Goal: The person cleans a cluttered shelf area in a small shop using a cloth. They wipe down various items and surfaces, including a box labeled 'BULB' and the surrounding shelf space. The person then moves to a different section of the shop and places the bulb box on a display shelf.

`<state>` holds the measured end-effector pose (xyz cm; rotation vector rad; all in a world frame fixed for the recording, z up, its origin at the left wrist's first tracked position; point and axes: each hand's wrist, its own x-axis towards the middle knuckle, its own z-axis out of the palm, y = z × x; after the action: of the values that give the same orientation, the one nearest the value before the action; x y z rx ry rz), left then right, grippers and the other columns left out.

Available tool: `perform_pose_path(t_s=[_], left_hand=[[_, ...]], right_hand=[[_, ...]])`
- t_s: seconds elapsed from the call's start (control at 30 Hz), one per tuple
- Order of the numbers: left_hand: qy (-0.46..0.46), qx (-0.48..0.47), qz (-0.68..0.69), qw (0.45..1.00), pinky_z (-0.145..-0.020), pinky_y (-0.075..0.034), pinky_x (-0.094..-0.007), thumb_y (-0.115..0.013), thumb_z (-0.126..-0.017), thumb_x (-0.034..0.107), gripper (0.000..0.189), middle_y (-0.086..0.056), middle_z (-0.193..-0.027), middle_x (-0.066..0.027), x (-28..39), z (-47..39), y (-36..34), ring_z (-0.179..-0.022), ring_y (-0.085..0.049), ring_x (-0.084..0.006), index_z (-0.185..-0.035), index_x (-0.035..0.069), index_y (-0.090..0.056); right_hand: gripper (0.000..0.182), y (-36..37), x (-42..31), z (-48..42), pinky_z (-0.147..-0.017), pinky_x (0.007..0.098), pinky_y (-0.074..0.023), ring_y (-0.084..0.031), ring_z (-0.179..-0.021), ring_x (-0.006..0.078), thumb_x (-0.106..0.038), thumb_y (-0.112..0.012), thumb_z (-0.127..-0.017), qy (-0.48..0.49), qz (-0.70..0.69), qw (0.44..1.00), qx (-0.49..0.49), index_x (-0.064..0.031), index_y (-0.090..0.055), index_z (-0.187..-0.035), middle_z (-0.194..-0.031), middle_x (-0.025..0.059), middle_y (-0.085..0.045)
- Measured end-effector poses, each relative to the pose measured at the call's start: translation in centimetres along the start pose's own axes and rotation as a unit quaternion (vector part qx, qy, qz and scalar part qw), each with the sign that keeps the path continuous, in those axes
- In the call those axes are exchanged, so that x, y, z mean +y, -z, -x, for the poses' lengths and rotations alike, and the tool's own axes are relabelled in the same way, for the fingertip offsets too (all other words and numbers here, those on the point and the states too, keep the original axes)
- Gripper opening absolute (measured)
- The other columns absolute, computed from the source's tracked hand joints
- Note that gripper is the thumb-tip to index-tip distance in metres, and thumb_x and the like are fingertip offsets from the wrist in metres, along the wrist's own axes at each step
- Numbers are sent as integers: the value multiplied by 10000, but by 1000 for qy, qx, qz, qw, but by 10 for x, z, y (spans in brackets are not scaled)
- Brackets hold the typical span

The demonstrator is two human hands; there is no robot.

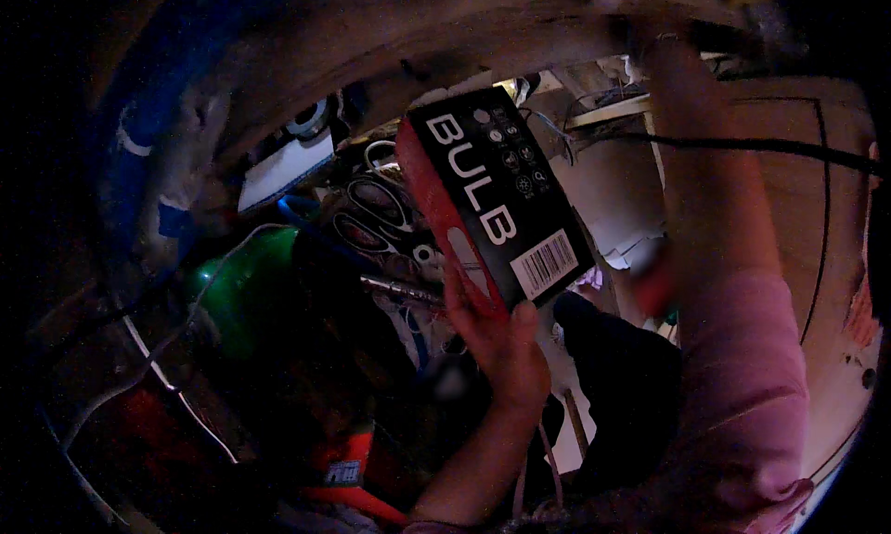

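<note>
In my left hand (505, 353) is a black and red cardboard light-bulb box (511, 193), gripped at its lower end and tilted. Large white lettering, small icons and a barcode mark its black face. Behind the box's left side lie scissors with dark looped handles (379, 210), partly covered by it. My right arm, in a pink sleeve, stretches up past the box. At the top, my right hand (661, 40) is dark and blurred near a brown edge, so its fingers and anything in them cannot be made out.
Mixed clutter surrounds the scissors, with a tape roll (310, 120) beyond. A glossy green object (257, 276) is at left, under a thin cord (150, 363). An orange-red box (355, 468) sits below. A black cable (752, 144) crosses before a wooden panel (779, 221) at right.
</note>
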<state>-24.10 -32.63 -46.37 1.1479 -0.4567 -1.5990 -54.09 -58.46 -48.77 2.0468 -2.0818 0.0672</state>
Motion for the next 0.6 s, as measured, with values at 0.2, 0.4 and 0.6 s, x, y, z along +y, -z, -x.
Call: perform_pose_path(t_s=[0.2,0.4,0.6], left_hand=[[-33,10,-8,999,-976,-428,-456,-547,-864,161,708,-357,-1411,-95,-4,2,-9,-1251,-419,-298,-1467,150,-176],[-47,47,-8,998,-971,-428,-503,-599,-864,247,724,-366,-1406,-109,2,6,2,-1247,-419,-310,-1461,172,-195],[-18,26,14,999,-961,-432,-523,-620,-863,302,733,-372,-1408,-111,4,17,-28,-1245,-419,-314,-1456,189,-204]], right_hand=[[273,14,-16,29,-734,467,-524,-643,-834,372,-110,-615,-732,33,-11,999,9,-64,-638,-1001,-945,182,-660],[287,9,-75,64,-758,466,-523,-639,-861,374,-104,-614,-735,43,-76,995,53,-58,-632,-1018,-976,189,-656],[302,14,-73,82,-782,466,-521,-634,-888,376,-98,-614,-738,-85,-148,983,72,-52,-625,-1036,-1008,197,-652]])
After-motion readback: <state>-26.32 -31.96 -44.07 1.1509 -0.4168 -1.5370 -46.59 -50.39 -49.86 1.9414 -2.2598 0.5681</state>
